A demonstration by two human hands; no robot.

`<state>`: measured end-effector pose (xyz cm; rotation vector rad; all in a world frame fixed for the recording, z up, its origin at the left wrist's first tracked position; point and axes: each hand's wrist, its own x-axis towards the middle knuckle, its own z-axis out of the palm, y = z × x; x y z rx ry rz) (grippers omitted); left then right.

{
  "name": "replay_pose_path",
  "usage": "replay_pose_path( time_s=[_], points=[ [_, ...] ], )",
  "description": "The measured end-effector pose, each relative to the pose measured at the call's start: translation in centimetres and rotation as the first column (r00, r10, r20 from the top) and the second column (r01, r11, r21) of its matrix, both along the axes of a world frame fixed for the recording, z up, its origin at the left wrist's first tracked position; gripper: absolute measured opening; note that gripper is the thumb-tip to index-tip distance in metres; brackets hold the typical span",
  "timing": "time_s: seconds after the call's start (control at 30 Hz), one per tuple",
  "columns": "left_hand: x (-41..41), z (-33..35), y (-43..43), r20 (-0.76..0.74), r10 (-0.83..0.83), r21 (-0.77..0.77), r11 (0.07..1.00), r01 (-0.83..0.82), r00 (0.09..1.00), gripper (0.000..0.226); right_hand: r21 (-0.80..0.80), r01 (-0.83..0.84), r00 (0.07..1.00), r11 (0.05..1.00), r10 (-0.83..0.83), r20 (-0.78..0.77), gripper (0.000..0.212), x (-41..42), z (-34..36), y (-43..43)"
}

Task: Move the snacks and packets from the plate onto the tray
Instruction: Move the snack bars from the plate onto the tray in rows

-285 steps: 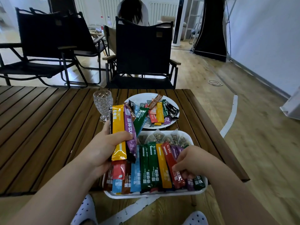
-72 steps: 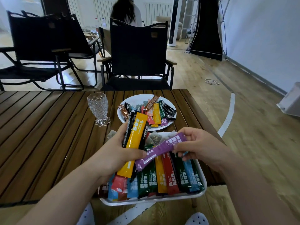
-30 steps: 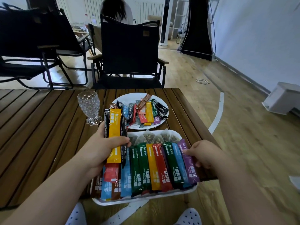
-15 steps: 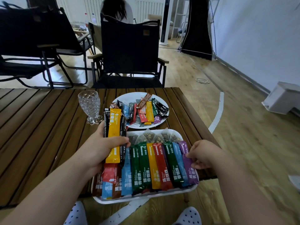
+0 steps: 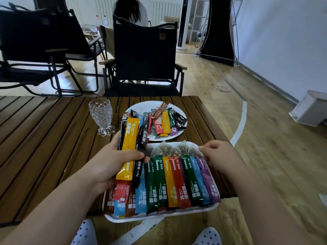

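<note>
Over the tray's (image 5: 159, 215) left edge the left hand (image 5: 113, 165) grips yellow and black packets (image 5: 130, 138). The right hand (image 5: 219, 153) has let go of the purple packet (image 5: 208, 181), which lies at the right edge, and hangs loose and empty. The plate (image 5: 139, 106) holds more.

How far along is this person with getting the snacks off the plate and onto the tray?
Roughly half done, I'd guess. Done: the tray holds a full row of stick packets and some pyramid bags. In hand: the left hand grips a yellow packet and black packets above the tray; the right hand hovers by the tray's far corner. Left: a pile of packets on the plate.
</note>
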<state>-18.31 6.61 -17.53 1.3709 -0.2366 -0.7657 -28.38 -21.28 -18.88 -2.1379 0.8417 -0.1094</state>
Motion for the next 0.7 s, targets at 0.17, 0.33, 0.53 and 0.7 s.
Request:
replay_pose_path(
  time_s=[0.17,0.33,0.53,0.7],
  points=[
    [-0.3,0.4,-0.3,0.030,-0.149,0.006,0.989,0.148,0.988,0.076,0.267,-0.321,0.925,0.909,0.241,0.293,0.014,1.0,1.4,4.3],
    [-0.4,0.2,-0.3,0.037,-0.270,-0.021,0.962,0.271,0.962,0.064,0.209,-0.413,0.857,0.886,0.301,0.418,0.010,2.0,2.4,7.1],
    [0.2,0.1,1.2,-0.031,-0.277,-0.028,0.961,0.276,0.960,0.071,0.445,-0.274,0.865,0.853,0.016,0.502,0.011,2.3,2.6,7.0],
    [0.6,0.6,2.1,0.015,-0.035,-0.053,0.998,0.036,0.999,0.071,0.601,-0.242,0.881,0.762,-0.088,0.466,0.014,1.3,2.4,6.6]
  ],
)
